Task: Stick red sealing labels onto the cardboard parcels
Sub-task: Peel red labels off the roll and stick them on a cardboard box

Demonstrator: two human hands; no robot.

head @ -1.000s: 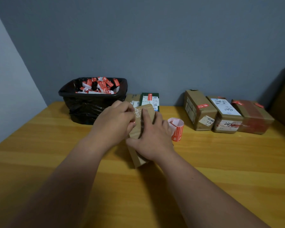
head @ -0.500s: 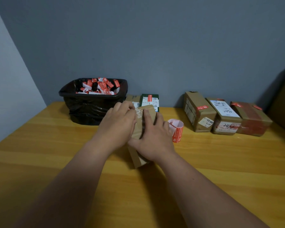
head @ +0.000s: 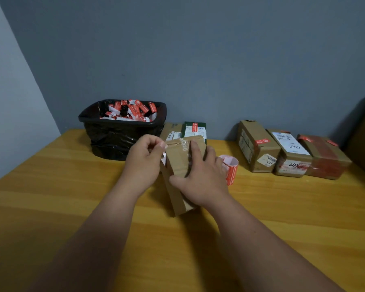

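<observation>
a cardboard parcel [head: 182,165] lies tilted near the middle of the wooden worktop [head: 51,186], its long side running away from the person. the right hand [head: 200,178] lies flat on top of it, fingers straight and spread, thumb reaching toward the near end. the left hand [head: 145,161] sits just beside the parcel's left edge, fingers curled, thumb and forefinger pinching a small white and red scrap [head: 163,157]; whether it is a label or backing paper cannot be told. a roll of red labels [head: 231,168] stands just right of the right hand. at the back left a black bin [head: 122,133] holds red and white scraps. two parcels [head: 185,130] rest against the wall behind the hands, and three more parcels [head: 291,150], each with red labels, sit in a row on the right.
</observation>
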